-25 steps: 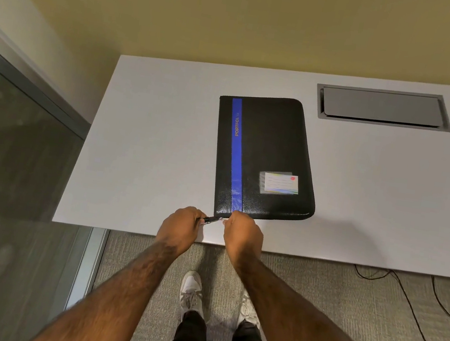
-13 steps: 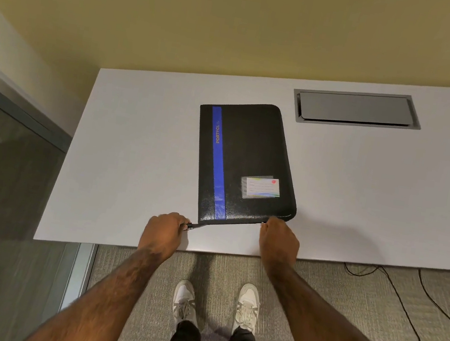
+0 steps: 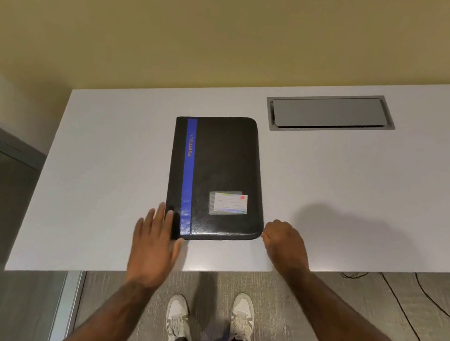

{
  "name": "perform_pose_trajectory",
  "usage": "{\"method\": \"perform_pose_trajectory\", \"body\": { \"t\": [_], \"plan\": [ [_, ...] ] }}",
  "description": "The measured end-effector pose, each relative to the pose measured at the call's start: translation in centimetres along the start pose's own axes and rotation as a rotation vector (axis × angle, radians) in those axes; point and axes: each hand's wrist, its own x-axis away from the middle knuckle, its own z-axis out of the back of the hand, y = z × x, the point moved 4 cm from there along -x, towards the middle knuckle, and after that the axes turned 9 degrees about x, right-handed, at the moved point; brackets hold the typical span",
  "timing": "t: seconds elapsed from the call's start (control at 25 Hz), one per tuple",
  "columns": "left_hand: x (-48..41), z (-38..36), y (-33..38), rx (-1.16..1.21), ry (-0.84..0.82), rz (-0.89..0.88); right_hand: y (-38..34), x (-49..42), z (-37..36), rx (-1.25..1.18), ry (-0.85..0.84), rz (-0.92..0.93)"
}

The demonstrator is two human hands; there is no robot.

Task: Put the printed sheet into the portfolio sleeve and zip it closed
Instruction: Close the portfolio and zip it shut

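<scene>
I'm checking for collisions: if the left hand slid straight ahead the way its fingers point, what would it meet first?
The black portfolio: the left hand lies flat, fingertips already at its near-left corner, seemingly touching.

The portfolio point(image 3: 218, 175) lies on the table point(image 3: 358, 207) before me, my left hand point(image 3: 155, 243) at its near left corner, my right hand point(image 3: 284, 242) at its near right corner, the hatch point(image 3: 330, 114) behind, to the right.

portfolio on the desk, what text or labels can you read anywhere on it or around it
"PORTFOL": gold letters running lengthwise along the blue stripe of the black portfolio; whatever follows the L is too blurred to read.
Card in the clear pocket on the cover: printed lines and a red dot, all too small to read.
No other text shows on the desk or the grey hatch.
</scene>
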Motion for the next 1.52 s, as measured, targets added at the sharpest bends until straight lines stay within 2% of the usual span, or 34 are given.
{"method": "perform_pose_trajectory", "body": {
  "t": [0.12,0.28,0.44,0.56,0.96,1.12,1.52],
  "plan": [
    [-2.1,-3.9,8.4,0.068,-0.105,-0.239,0.2,-0.3,-0.6,-0.041,-0.029,-0.038],
    [-6.0,-7.5,13.1,0.004,-0.172,-0.235,0.5,-0.8,-1.2,-0.064,-0.034,-0.021],
    [-6.2,-9.2,13.2,-0.049,-0.263,-0.265,1.0,-0.9,-1.2,-0.025,-0.011,0.055],
    [-5.7,-9.3,13.2,-0.054,-0.246,-0.287,1.7,-2.1,-1.1,0.044,0.018,0.142],
    [-5.8,-8.4,14.1,-0.008,-0.219,-0.303,3.4,-9.3,0.5,0.276,0.153,0.258],
    [-5.5,-7.7,14.2,0.001,-0.272,-0.280,4.3,-14.8,0.3,0.300,-0.069,0.142],
    [-4.0,-5.9,15.3,-0.049,-0.292,-0.310,5.5,-25.5,0.9,0.296,0.013,0.003]
  ]
}}
